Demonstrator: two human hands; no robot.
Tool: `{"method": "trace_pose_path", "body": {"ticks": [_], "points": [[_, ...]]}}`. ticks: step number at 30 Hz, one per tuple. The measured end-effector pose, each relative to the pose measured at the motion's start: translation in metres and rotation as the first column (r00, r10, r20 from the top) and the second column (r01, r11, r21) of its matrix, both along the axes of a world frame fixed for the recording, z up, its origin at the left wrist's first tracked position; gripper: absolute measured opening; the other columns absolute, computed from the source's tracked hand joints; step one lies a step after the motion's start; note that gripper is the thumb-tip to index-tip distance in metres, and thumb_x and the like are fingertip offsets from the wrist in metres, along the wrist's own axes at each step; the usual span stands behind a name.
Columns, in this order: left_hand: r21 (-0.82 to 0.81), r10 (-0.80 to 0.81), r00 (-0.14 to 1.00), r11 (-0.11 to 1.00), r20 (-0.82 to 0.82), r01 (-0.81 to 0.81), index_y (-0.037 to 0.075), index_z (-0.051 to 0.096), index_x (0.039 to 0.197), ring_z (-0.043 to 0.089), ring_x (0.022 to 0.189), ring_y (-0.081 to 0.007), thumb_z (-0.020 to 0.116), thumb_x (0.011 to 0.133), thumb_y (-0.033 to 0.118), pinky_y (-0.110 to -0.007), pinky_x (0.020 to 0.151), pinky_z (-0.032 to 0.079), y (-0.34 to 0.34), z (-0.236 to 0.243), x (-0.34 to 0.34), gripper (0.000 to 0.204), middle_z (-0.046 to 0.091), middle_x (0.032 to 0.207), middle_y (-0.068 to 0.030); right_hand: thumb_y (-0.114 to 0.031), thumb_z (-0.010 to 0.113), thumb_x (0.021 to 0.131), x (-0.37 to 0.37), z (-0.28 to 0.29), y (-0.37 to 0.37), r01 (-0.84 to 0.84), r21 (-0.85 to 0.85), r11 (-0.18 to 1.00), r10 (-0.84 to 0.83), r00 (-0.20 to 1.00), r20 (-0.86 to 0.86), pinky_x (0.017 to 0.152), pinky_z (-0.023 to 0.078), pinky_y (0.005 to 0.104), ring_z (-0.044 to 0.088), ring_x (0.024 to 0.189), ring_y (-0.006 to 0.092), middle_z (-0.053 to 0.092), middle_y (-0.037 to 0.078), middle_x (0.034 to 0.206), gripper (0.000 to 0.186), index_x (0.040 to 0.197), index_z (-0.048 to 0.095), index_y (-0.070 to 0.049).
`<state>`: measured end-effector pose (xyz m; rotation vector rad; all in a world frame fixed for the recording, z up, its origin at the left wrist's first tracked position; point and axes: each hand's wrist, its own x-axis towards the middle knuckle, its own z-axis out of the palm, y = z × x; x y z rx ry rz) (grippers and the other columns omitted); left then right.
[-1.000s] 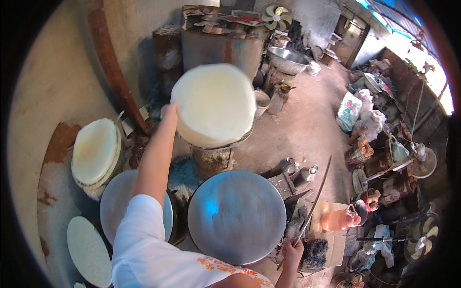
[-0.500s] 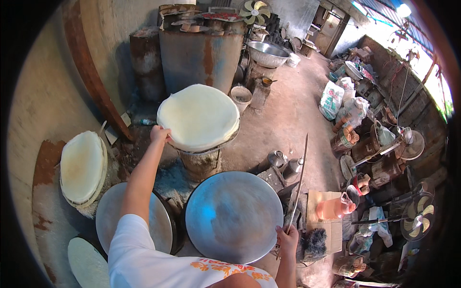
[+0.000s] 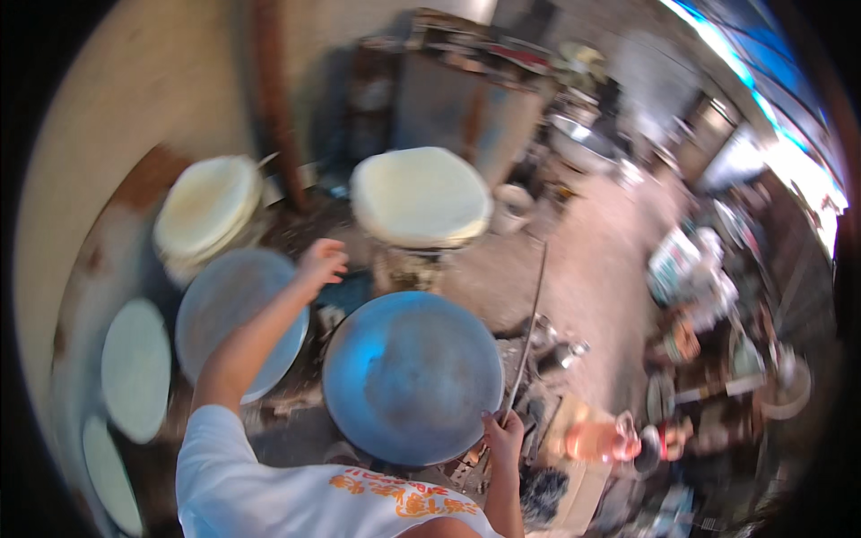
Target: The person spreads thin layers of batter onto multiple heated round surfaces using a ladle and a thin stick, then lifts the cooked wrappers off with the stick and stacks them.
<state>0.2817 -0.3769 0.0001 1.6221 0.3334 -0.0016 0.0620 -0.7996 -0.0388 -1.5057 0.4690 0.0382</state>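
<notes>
**Inspector:** Standing beside the worker, I am noting the left hand (image 3: 321, 262) hanging in the air, fingers loosely curled and gripping nothing. It is hovering between the pale round sheet (image 3: 420, 197) and the smaller round pan (image 3: 235, 321) on the left.

**Assistant:** And that sheet — where is it sitting?

**Inspector:** It is lying draped over a raised stand beyond the large round pan (image 3: 413, 377), apart from the hand. The picture is blurring, so I am not calling the sheet's edge flat or creased.

**Assistant:** The other hand?

**Inspector:** The right hand (image 3: 502, 437) is closed around the lower end of a long thin stick (image 3: 526, 334), which is slanting up and away past the large pan's right rim. The tip is pointing toward the stand, not touching the sheet as far as I can tell.

**Assistant:** So which step are we logging?

**Inspector:** In my judgement, the sheet is set down and the free hand is standing clear of it — a placing step ending. A stack of similar pale sheets (image 3: 206, 208) is sitting further left, with two more pale discs (image 3: 134, 368) low on the left.

**Assistant:** What is the next move calling for?

**Inspector:** I am judging that it calls for steady stick work at the large pan, keeping the wrist off the metal, which may be hot.
</notes>
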Motion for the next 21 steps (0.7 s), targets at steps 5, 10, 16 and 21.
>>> {"method": "trace_pose_path", "body": {"ticks": [5,10,16,21], "points": [[0.260,-0.347,0.889,0.926,0.298,0.274,0.002,0.062,0.102,0.062,0.069,-0.0163,0.067,0.075,0.006,-0.033,0.061,0.051,-0.097,0.070,-0.101,0.028,0.067,0.079,-0.0097,-0.010,0.055,0.090,0.005,-0.001,-0.008,-0.349,0.114,0.930,0.351,0.936,0.003,0.036,0.025,0.0206,0.036,0.041,0.0053,0.045,-0.002,0.056,0.018,0.072,0.050,-0.008],[0.884,-0.506,0.824,0.468,0.255,0.014,0.006,0.065,0.099,0.061,0.092,-0.0374,0.067,0.066,0.021,-0.045,0.076,0.051,-0.137,0.150,-0.132,0.036,0.064,0.096,-0.0195,-0.022,0.066,0.086,-0.022,0.001,0.054,-0.539,-0.019,0.842,0.537,0.840,-0.076,0.034,0.028,0.0222,0.038,0.042,0.0100,0.041,0.000,0.053,0.016,0.085,0.053,-0.014],[0.941,-0.503,0.864,-0.306,-0.030,-0.146,0.010,0.071,0.093,0.063,0.097,-0.0248,0.061,0.071,0.024,-0.039,0.072,0.053,-0.117,0.295,-0.235,0.028,0.067,0.100,-0.0083,-0.027,0.055,0.091,-0.099,0.029,0.128,-0.762,0.012,0.647,0.762,0.647,-0.011,0.035,0.018,0.0257,0.027,0.037,0.0062,0.034,-0.003,0.049,0.036,0.064,0.037,-0.013],[0.975,-0.080,0.990,-0.177,0.120,-0.132,0.014,0.072,0.095,0.064,0.094,-0.0239,0.065,0.068,0.028,-0.036,0.075,0.053,-0.051,0.285,-0.359,0.031,0.068,0.101,-0.0069,-0.022,0.052,0.092,-0.168,0.037,0.218,-0.955,0.051,0.292,0.950,0.296,0.097,0.034,0.022,0.0246,0.030,0.035,0.0083,0.035,-0.001,0.046,0.037,0.060,0.039,-0.010]]}}
